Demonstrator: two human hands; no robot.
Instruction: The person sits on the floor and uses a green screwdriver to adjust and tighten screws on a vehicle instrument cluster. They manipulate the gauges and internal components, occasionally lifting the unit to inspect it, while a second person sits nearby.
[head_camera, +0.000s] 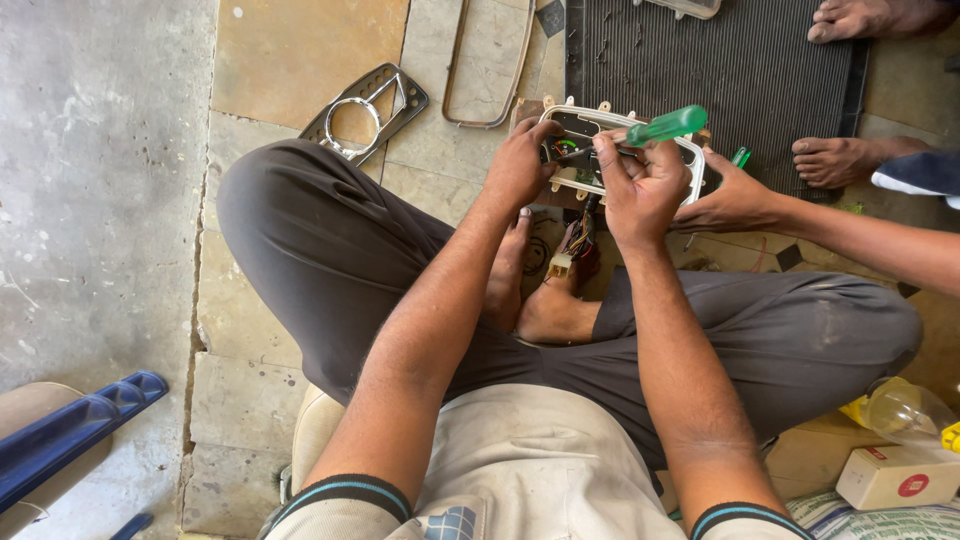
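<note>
Right hand (640, 185) closed round green-handled screwdriver (667, 126), tip down in white-framed housing (690, 170). Left hand (520, 165) grips housing's left edge. Housing held above crossed feet, wire bundle (570, 245) hanging below. Co-worker's hand (735, 200) touches housing's right side. Black radiator (740, 70) beyond.

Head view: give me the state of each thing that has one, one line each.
Left hand: gripping the housing's left edge.
Right hand: closed on the screwdriver.
Screwdriver: held, tip pointing into the housing.
Housing: open, wiring exposed, held up off the floor.
Connector: unplugged, hanging from wires.
Other person's hand: bracing the housing's right side.
Bezel: detached, flat on the floor.
</note>
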